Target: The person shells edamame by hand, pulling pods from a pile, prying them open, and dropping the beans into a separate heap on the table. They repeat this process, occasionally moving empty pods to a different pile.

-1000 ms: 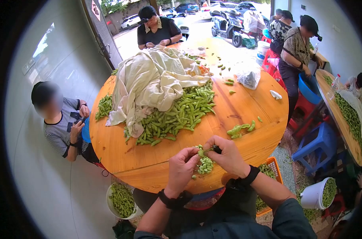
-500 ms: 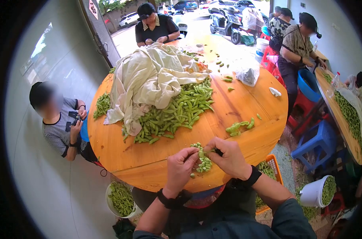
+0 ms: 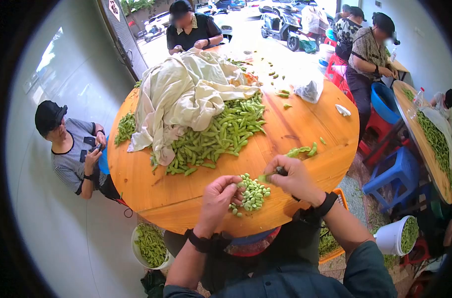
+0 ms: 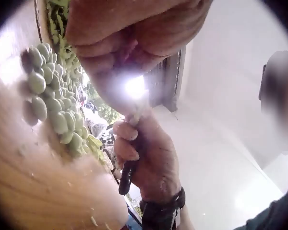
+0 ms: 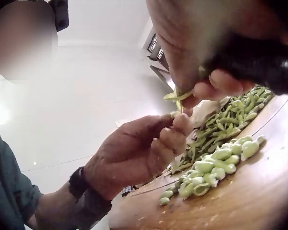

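My left hand [image 3: 215, 201] is left of a small pile of shelled green beans [image 3: 254, 193] on the table; in the right wrist view its curled fingers [image 5: 169, 139] pinch a pale green bean [image 5: 174, 114] at the tips. My right hand [image 3: 296, 181] is right of the pile, raised above the table, and grips a tool with a black handle [image 4: 127, 176]. A split green pod [image 5: 174, 97] shows at the right fingertips. Blur and glare hide the tool's tip.
A heap of green pods [image 3: 223, 134] lies beyond my hands, partly under a cream cloth [image 3: 186, 94]. Several loose pods [image 3: 300, 151] and a plastic bag [image 3: 309, 91] are on the round wooden table [image 3: 161, 198]. People sit at left and far side; buckets and a crate flank my legs.
My hands have moved apart, the right one to the right with the tool and pod, showing more of the bean pile between them. The person at the left has raised their head.
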The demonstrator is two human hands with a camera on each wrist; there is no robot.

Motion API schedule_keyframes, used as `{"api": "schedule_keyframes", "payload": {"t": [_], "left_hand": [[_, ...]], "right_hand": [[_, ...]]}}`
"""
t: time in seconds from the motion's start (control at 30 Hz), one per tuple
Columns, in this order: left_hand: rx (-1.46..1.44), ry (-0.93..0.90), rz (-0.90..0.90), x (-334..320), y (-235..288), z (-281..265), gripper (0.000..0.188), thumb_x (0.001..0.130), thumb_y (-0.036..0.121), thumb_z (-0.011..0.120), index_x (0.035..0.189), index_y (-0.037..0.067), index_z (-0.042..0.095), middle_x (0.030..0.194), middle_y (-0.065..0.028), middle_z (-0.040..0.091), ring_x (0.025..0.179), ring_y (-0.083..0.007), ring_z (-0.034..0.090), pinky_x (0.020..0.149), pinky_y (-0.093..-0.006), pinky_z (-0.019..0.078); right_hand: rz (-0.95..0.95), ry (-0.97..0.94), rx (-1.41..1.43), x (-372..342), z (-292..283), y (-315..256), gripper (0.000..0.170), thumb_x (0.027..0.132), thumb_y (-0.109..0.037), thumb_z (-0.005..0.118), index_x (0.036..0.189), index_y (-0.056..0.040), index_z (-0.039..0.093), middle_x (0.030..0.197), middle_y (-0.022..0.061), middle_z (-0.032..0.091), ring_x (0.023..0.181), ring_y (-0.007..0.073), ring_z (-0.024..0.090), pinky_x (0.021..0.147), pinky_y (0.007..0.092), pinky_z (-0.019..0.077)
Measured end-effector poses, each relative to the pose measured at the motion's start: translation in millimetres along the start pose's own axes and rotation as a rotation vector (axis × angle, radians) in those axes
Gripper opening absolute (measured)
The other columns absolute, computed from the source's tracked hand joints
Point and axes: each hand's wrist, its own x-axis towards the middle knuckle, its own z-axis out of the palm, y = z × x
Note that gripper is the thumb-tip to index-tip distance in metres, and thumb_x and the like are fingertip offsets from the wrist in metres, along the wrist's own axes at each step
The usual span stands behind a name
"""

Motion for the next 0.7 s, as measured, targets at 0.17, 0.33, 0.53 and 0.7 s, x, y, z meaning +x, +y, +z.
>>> {"api": "schedule_keyframes", "payload": {"t": [0.17, 0.33, 0.53, 0.7], "left_hand": [[0.342, 0.129, 0.101, 0.9, -3.7, -4.4, 0.019, 0.096, 0.006, 0.053, 0.108, -0.004, 0.065, 0.089, -0.0073, 0.067, 0.07, -0.0107, 0.061, 0.063, -0.0229, 0.0496], [0.531, 0.142, 0.296, -2.6, -3.9, -8.6, 0.015, 0.091, 0.001, 0.055, 0.097, -0.005, 0.067, 0.089, -0.0095, 0.067, 0.073, -0.0134, 0.061, 0.065, -0.0258, 0.0475], [0.654, 0.291, 0.315, -24.1, 12.9, -33.4, 0.015, 0.09, 0.002, 0.056, 0.099, -0.004, 0.067, 0.088, -0.0111, 0.066, 0.074, -0.0174, 0.062, 0.067, -0.0281, 0.0487], [0.92, 0.359, 0.343, -66.2, 6.9, -34.6, 0.012, 0.09, 0.005, 0.062, 0.096, -0.005, 0.066, 0.082, -0.0092, 0.063, 0.068, -0.0141, 0.058, 0.064, -0.0259, 0.0463]], "right_hand": [[-0.228, 0.229, -0.51, 21.2, -27.5, 30.9, 0.006, 0.083, -0.009, 0.064, 0.086, -0.0036, 0.065, 0.074, 0.0108, 0.065, 0.068, 0.0279, 0.064, 0.063, 0.0354, 0.0491], [-0.191, 0.351, -0.884, 20.5, -46.4, 22.2, 0.025, 0.084, -0.013, 0.062, 0.108, -0.0064, 0.059, 0.095, 0.018, 0.063, 0.083, 0.037, 0.064, 0.071, 0.045, 0.0509], [-0.155, 0.427, -0.202, -9.8, -46.7, 11.1, 0.017, 0.088, -0.008, 0.056, 0.103, -0.0014, 0.052, 0.08, 0.0089, 0.059, 0.067, 0.0199, 0.062, 0.058, 0.0315, 0.0502], [0.123, 0.136, 0.78, -95.6, -18.8, -6.9, 0.013, 0.088, -0.001, 0.054, 0.1, -0.0035, 0.048, 0.075, 0.0071, 0.057, 0.054, 0.0132, 0.054, 0.045, 0.023, 0.0429]]}}
